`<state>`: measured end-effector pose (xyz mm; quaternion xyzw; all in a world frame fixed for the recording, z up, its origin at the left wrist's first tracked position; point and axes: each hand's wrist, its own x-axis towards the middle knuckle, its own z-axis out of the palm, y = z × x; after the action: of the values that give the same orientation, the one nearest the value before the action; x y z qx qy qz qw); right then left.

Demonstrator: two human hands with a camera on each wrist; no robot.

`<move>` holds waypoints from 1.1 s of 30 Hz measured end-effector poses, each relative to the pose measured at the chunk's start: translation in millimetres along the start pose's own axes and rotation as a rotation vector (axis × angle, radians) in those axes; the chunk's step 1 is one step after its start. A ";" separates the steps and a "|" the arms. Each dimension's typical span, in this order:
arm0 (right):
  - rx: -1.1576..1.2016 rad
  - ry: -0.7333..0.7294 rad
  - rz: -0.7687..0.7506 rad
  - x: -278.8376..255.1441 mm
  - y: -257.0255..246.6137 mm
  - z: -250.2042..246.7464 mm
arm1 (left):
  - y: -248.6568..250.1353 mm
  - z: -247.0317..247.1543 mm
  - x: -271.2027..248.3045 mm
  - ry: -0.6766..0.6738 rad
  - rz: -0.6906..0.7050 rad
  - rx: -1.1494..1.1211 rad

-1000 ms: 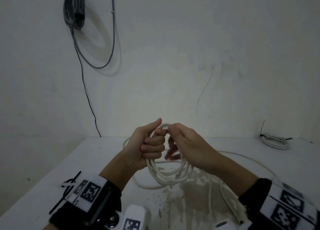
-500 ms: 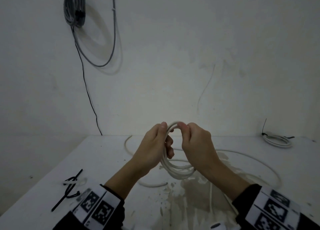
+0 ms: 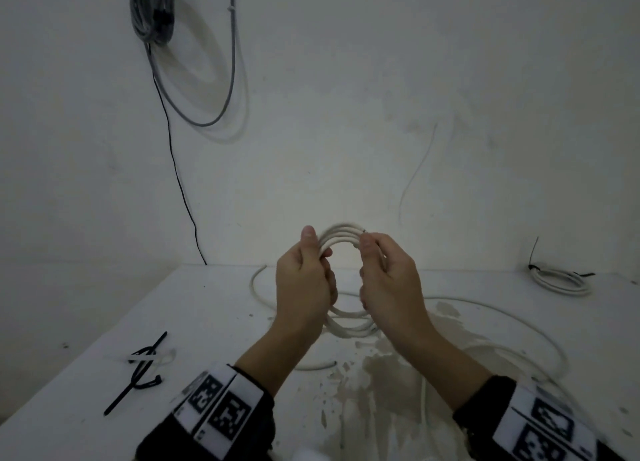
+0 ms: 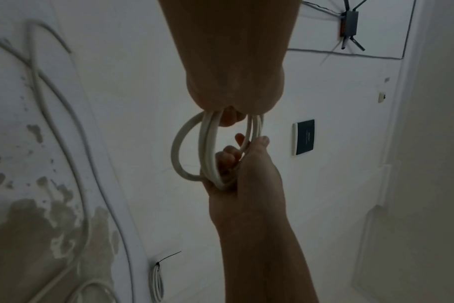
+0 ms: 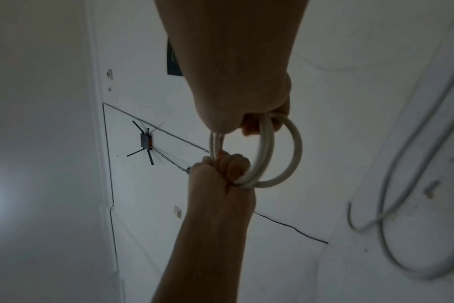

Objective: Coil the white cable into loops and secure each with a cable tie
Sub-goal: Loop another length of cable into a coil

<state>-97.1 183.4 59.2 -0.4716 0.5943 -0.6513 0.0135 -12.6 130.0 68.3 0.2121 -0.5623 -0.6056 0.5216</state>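
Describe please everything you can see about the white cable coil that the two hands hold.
The white cable coil is a bundle of several round loops of smooth, plastic-looking cable, held upright above the white table. The left hand grips its left side, the right hand its right side, fingers curled through the ring. One loop hangs looser than the rest. Uncoiled cable trails on the table. No tie is visible on it.
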 end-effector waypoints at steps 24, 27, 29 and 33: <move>-0.370 -0.538 -0.230 -3.2 6.1 27.7 | 17.8 -77.2 6.6 -0.275 -0.326 0.240; -0.303 -0.469 -0.173 -13.6 0.1 54.3 | 19.0 -94.2 6.3 -0.223 -0.303 0.232; -0.295 -0.453 -0.125 -18.3 -3.1 70.6 | 17.0 -105.8 5.4 -0.182 -0.250 0.287; -0.373 -0.426 -0.056 -21.9 -6.7 100.9 | 8.7 -133.1 6.9 -0.130 -0.134 0.519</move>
<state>-17.8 121.2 36.1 -0.6087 0.6742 -0.4171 0.0331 100.5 64.3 41.4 0.3361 -0.7156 -0.4868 0.3715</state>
